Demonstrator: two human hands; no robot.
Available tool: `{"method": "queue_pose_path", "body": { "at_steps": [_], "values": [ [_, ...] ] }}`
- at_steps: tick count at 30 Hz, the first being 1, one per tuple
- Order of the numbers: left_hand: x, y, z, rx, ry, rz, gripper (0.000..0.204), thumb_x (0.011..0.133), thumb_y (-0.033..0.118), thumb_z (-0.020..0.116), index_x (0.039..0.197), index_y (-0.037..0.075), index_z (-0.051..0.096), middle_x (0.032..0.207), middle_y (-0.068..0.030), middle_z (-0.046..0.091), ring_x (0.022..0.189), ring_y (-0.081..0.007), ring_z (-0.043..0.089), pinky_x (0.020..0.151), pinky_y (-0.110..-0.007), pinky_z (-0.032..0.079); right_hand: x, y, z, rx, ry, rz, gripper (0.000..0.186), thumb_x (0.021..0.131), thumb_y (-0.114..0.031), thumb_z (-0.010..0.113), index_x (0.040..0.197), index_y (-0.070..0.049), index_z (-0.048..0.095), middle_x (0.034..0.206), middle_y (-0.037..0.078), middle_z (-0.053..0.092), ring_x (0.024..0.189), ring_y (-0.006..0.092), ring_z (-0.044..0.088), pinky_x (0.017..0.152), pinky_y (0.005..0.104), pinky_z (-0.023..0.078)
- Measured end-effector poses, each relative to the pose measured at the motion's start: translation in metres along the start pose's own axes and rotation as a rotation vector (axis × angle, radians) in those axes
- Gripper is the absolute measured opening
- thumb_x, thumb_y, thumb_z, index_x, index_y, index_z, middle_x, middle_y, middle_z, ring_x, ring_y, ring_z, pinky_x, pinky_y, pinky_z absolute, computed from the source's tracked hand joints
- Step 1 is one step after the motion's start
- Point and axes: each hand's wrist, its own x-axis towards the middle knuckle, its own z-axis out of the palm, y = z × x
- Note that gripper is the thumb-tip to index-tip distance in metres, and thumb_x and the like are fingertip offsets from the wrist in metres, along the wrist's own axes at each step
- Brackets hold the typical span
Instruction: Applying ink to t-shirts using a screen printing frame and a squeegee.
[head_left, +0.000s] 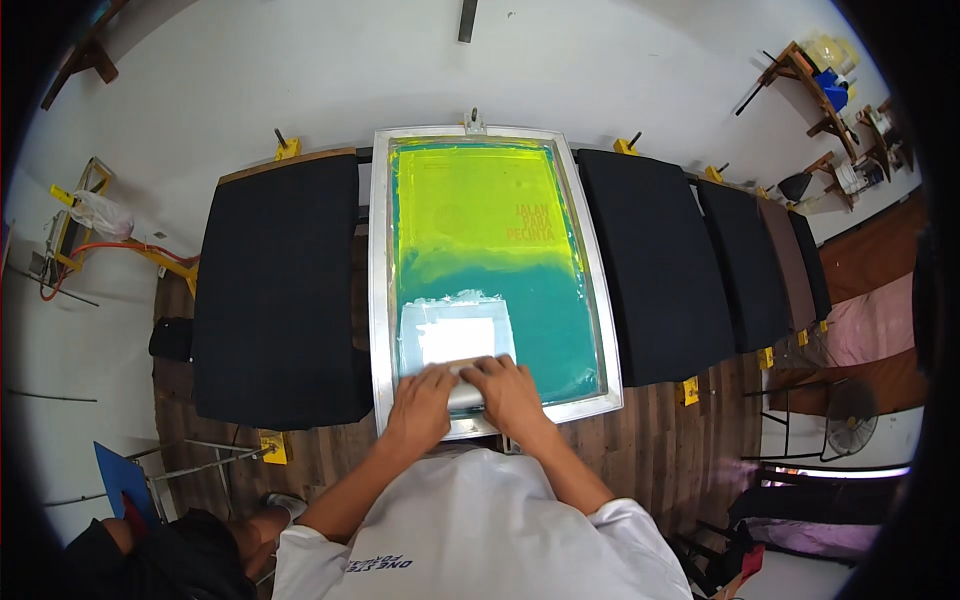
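A screen-printing frame (608, 330) with a silver rim lies in front of me, its mesh yellow-green at the back and teal toward me, with faint lettering at upper right. A pale rectangle (457, 340) with white material in it sits on the near left of the mesh. My left hand (420, 405) and my right hand (506, 400) grip a silver, squeegee-like bar (465, 395) at the near end of the screen, fingers bent over its top. The bar's lower edge is too hidden to make out.
Black-covered boards (275, 290) flank the screen on yellow brackets (686, 392). Another person's leg (255, 530) shows at lower left near a blue panel (120, 480). Shelves (800, 90) hang at upper right. A fan (852, 415) stands at right.
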Motion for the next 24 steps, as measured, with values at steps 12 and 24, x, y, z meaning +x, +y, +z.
{"method": "queue_pose_path", "body": {
  "at_steps": [12,24],
  "values": [
    [0.026,-0.038,0.033,0.048,0.096,-0.012,0.056,0.069,-0.017,0.054,0.124,-0.008,0.056,0.127,-0.0288,0.056,0.124,-0.0419,0.052,0.103,-0.047,0.043,0.035,0.013,0.036,0.074,0.218,0.002,0.054,0.068,0.010,0.061,0.117,-0.010,0.064,0.119,0.014,0.060,0.107,0.0332,0.056,0.082,0.0445,0.051],
    [0.022,-0.025,0.020,-0.162,-0.022,-0.128,0.065,0.066,-0.019,0.058,0.129,-0.006,0.055,0.135,-0.0272,0.052,0.131,-0.0391,0.047,0.109,-0.042,0.040,0.026,0.013,0.021,0.052,0.134,0.020,0.060,0.065,0.009,0.064,0.122,-0.011,0.062,0.124,0.012,0.058,0.113,0.0324,0.054,0.088,0.0426,0.049]
  ]
}}
